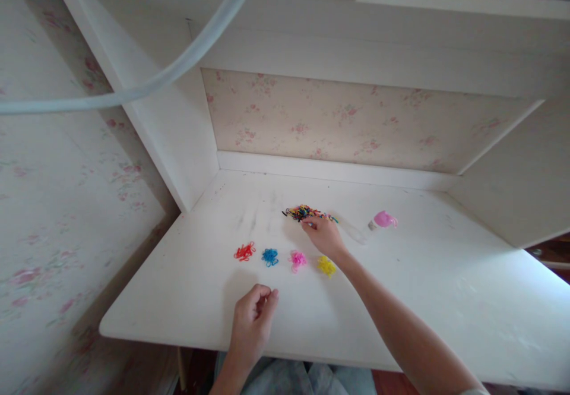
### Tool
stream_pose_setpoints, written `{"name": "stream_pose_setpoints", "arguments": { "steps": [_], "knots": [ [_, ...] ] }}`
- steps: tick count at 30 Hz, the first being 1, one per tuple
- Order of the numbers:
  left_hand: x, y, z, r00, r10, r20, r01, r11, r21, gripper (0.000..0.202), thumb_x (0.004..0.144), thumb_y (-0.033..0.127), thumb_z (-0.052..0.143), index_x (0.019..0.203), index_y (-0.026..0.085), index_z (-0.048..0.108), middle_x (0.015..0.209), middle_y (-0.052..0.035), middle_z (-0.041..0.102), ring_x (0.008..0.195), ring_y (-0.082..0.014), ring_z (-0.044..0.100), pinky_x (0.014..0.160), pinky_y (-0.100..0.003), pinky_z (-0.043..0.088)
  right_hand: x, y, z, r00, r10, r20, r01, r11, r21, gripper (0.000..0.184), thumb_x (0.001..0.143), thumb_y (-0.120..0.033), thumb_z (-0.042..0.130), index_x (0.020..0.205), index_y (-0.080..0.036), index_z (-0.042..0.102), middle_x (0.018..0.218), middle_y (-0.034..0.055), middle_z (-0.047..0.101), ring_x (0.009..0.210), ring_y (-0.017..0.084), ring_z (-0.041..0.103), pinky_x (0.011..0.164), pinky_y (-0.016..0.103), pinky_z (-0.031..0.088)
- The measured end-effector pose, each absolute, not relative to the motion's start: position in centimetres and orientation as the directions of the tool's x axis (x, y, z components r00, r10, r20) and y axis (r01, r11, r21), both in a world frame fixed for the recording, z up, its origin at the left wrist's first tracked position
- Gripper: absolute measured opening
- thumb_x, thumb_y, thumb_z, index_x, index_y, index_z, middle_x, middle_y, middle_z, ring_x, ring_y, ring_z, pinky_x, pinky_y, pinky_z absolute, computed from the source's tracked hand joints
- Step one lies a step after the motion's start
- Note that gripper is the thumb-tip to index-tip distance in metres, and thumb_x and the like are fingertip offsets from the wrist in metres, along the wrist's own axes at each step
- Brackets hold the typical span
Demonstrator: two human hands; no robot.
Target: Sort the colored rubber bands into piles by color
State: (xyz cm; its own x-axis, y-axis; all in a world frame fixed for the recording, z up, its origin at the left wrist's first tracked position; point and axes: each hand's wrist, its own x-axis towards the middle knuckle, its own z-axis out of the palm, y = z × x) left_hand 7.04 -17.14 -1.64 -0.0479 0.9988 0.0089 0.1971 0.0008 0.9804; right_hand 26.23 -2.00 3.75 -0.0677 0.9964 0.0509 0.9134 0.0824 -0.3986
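Observation:
A mixed heap of small coloured rubber bands (303,212) lies toward the back of the white desk. My right hand (324,234) reaches to its near edge, thumb and fingertips pinched together; whatever is between them is too small to make out. Closer to me, in a row, sit sorted piles: red bands (244,252), blue bands (269,257), pink bands (297,260) and yellow bands (326,266). The yellow pile is just beside my right forearm. My left hand (255,318) rests near the front edge with curled fingers, their inside hidden, apart from the piles.
The white desk (178,300) has a raised back ledge and side panels. A small pink object with a pale label (383,220) lies to the right of the heap. A pale cable (178,65) crosses the upper left of the view, below a shelf (312,21).

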Motion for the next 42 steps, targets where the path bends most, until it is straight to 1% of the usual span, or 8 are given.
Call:
{"name": "stream_pose_setpoints", "arguments": {
  "steps": [5, 10, 14, 22, 29, 32, 36, 42],
  "knots": [
    [7.0, -17.1, -1.7, -0.043, 0.999, 0.015, 0.227, -0.005, 0.974, 0.03, 0.084, 0.038, 0.053, 0.063, 0.018, 0.046, 0.055, 0.0063, 0.031, 0.051, -0.0081, 0.031, 0.048, -0.02, 0.024, 26.5, -6.1, 3.8, -0.151, 0.988, 0.017, 0.9, 0.144, -0.41, 0.028, 0.088, -0.033, 0.044, 0.096, -0.03, 0.071, 0.074, -0.0016, 0.07, 0.067, 0.013, 0.061, 0.061, 0.02, 0.036],
    [7.1, -17.0, -1.9, -0.037, 0.999, 0.031, 0.256, -0.021, 0.966, 0.03, 0.085, 0.039, 0.051, 0.065, 0.018, 0.047, 0.056, 0.0059, 0.034, 0.053, -0.0085, 0.033, 0.05, -0.02, 0.026, 26.5, -8.3, 4.0, -0.257, 0.962, -0.091, 0.933, 0.222, -0.285, 0.031, 0.087, -0.028, 0.042, 0.074, -0.026, 0.07, 0.069, 0.0003, 0.068, 0.064, 0.014, 0.058, 0.054, 0.022, 0.027],
    [7.1, -17.1, -1.8, -0.044, 0.999, 0.025, 0.241, -0.014, 0.971, 0.03, 0.084, 0.04, 0.052, 0.065, 0.018, 0.046, 0.056, 0.0058, 0.034, 0.053, -0.0087, 0.033, 0.049, -0.02, 0.026, 26.9, -8.6, 4.4, -0.23, 0.972, -0.041, 0.935, 0.209, -0.287, 0.032, 0.088, -0.026, 0.04, 0.073, -0.026, 0.068, 0.067, 0.0001, 0.067, 0.064, 0.014, 0.059, 0.055, 0.022, 0.027],
    [7.3, -17.1, -1.5, -0.034, 0.999, 0.018, 0.267, -0.009, 0.964, 0.031, 0.084, 0.041, 0.052, 0.064, 0.018, 0.046, 0.056, 0.0058, 0.034, 0.052, -0.0089, 0.033, 0.049, -0.019, 0.027, 28.9, -11.0, 3.1, -0.096, 0.991, 0.089, 0.789, 0.131, -0.601, 0.033, 0.09, -0.036, 0.041, 0.094, -0.026, 0.072, 0.069, -0.0004, 0.068, 0.061, 0.014, 0.06, 0.058, 0.021, 0.037],
    [8.0, -16.2, -0.8, -0.016, 1.0, 0.012, 0.374, -0.005, 0.928, 0.03, 0.085, 0.042, 0.05, 0.066, 0.019, 0.049, 0.057, 0.0048, 0.042, 0.053, -0.0102, 0.041, 0.05, -0.02, 0.032, 31.5, -17.2, -1.6, 0.13, 0.992, -0.003, 0.647, -0.087, -0.757, 0.04, 0.087, -0.05, 0.045, 0.092, -0.022, 0.072, 0.049, -0.0039, 0.05, 0.045, 0.011, 0.045, 0.047, 0.021, 0.032],
    [8.5, -13.7, 0.6, -0.012, 0.998, 0.055, 0.506, -0.042, 0.861, 0.029, 0.086, 0.042, 0.047, 0.069, 0.019, 0.053, 0.059, 0.0032, 0.05, 0.057, -0.012, 0.047, 0.054, -0.021, 0.035, 31.5, -18.9, -2.2, 0.115, 0.993, 0.023, 0.627, -0.055, -0.777, 0.041, 0.088, -0.051, 0.043, 0.095, -0.022, 0.072, 0.052, -0.0031, 0.053, 0.047, 0.011, 0.047, 0.05, 0.02, 0.035],
    [10.1, -8.3, 2.7, 0.135, 0.974, 0.179, 0.763, -0.218, 0.608, 0.023, 0.086, 0.037, 0.047, 0.083, 0.019, 0.062, 0.08, -0.0025, 0.065, 0.075, -0.0156, 0.058, 0.069, -0.025, 0.041, 31.4, -18.9, -1.8, 0.121, 0.992, 0.046, 0.596, -0.036, -0.802, 0.044, 0.088, -0.053, 0.043, 0.094, -0.021, 0.072, 0.051, -0.0028, 0.051, 0.046, 0.011, 0.046, 0.049, 0.02, 0.036],
    [12.2, 0.0, 2.6, 0.109, 0.986, 0.126, 0.876, -0.155, 0.457, 0.023, 0.086, 0.028, 0.048, 0.102, 0.021, 0.064, 0.106, -0.0066, 0.063, 0.091, -0.0179, 0.061, 0.083, -0.028, 0.042, 31.9, -18.0, -1.8, 0.097, 0.995, 0.038, 0.557, -0.023, -0.83, 0.045, 0.088, -0.053, 0.042, 0.093, -0.02, 0.072, 0.05, -0.0021, 0.051, 0.045, 0.011, 0.045, 0.047, 0.02, 0.035]
  ]
}}
